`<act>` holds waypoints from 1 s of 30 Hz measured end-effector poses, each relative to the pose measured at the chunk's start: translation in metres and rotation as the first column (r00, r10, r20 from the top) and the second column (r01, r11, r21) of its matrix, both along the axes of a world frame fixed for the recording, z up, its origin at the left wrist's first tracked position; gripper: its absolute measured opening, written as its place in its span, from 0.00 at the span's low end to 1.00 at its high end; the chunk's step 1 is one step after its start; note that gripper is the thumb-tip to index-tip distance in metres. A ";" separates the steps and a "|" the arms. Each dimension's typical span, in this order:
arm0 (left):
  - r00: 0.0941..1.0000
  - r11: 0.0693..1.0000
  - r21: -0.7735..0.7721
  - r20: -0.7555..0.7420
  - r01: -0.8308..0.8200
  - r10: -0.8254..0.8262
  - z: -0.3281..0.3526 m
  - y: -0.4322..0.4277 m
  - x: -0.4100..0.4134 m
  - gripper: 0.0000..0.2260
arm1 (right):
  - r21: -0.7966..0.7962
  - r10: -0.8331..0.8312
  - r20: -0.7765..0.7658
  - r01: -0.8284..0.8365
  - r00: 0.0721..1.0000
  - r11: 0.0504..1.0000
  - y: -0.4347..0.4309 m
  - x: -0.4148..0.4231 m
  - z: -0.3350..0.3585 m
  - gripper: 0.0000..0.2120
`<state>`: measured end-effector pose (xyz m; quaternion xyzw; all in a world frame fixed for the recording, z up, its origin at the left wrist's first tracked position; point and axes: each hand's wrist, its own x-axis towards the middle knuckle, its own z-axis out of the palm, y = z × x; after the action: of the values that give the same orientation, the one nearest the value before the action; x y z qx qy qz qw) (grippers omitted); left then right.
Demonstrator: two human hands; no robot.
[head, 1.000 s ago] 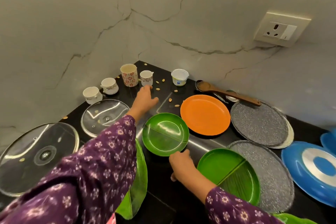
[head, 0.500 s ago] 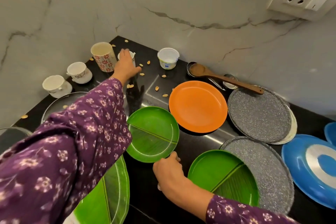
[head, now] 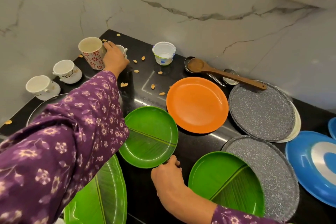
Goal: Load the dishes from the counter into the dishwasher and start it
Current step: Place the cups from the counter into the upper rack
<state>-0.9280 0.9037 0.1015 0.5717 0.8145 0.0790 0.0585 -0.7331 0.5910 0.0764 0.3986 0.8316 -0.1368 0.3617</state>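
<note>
Reaching to the back of the counter point(head: 198, 142), your left hand point(head: 114, 58) seems to close round a small cup point(head: 121, 48) beside the patterned mug point(head: 91, 52), your right hand point(head: 168, 174) pinches the near rim of a green plate point(head: 151, 136), and every dish lies unloaded, dishwasher unseen.

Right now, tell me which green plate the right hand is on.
The middle green plate, beside the orange plate: the right hand holds its near rim. It touches neither the left green plate nor the right green plate.
</note>
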 end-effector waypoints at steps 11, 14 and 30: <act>0.988 0.991 0.121 0.139 0.051 -0.067 0.020 -0.021 0.010 0.32 | 0.117 -0.044 0.067 0.036 0.997 0.992 -0.004 0.002 -0.010 0.06; 0.976 0.972 0.193 0.147 0.132 -0.162 0.039 -0.044 0.026 0.32 | 0.151 -0.071 0.021 0.067 0.997 0.986 -0.009 0.007 -0.010 0.08; 0.828 0.854 0.345 0.276 0.389 -0.488 0.110 -0.271 0.124 0.31 | 0.186 -0.354 -0.503 0.499 0.789 0.847 -0.057 0.029 0.014 0.16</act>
<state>-0.8041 0.6328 0.2119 0.7235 0.6166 0.2764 0.1412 -0.7044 0.5338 0.0906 0.5868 0.7894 -0.1725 0.0516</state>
